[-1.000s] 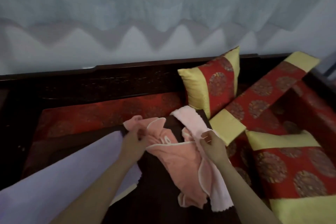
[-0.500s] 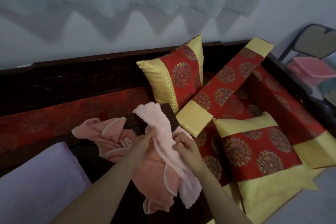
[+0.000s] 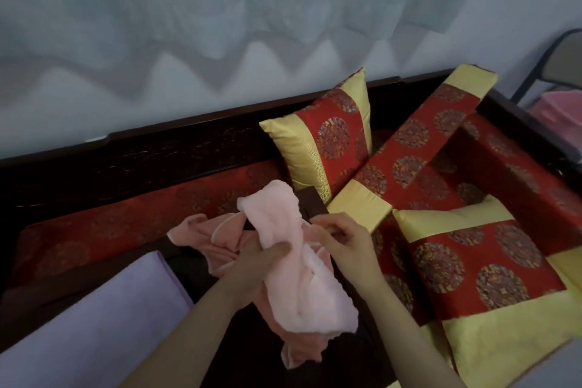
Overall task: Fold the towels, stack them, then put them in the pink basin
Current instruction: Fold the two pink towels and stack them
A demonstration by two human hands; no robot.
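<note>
Left hand (image 3: 252, 264) fingers buried under pale pink towel (image 3: 296, 261); only thumb shows. Darker pink towel (image 3: 214, 241) mostly covered by pale one and left forearm. Pink basin (image 3: 559, 113) cut off by right edge, blurred. Chair (image 3: 548, 69) beside it partly out of view. Lilac cloth (image 3: 94, 324) runs off bottom-left corner. Right hand (image 3: 343, 241) fingertip grip too blurred to tell.

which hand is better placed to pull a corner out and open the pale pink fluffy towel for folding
Right, probably. The right hand sits free at the pale pink fluffy towel's edge, fingers pinching there, while the left hand is clamped around its bunched middle, anchoring it.
</note>
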